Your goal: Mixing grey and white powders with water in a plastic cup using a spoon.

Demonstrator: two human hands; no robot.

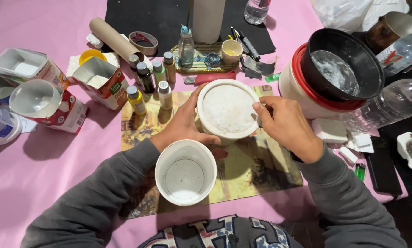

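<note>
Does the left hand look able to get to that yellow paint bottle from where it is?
Probably yes. The left hand rests on the white round container, and the yellow paint bottle stands just to its left on the mat, with nothing between them.

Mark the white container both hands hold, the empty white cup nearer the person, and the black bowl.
white container [227,109], head view, on its pale filling.
empty white cup [185,178], head view, inside bottom.
black bowl [341,69], head view, inner floor.

A home craft table under a pink cloth [54,151]: small paint bottles [147,77] beyond the left hand, tape roll [143,42] farther off, cut cartons [100,80] left, stacked buckets [325,78] beside the right hand.
</note>
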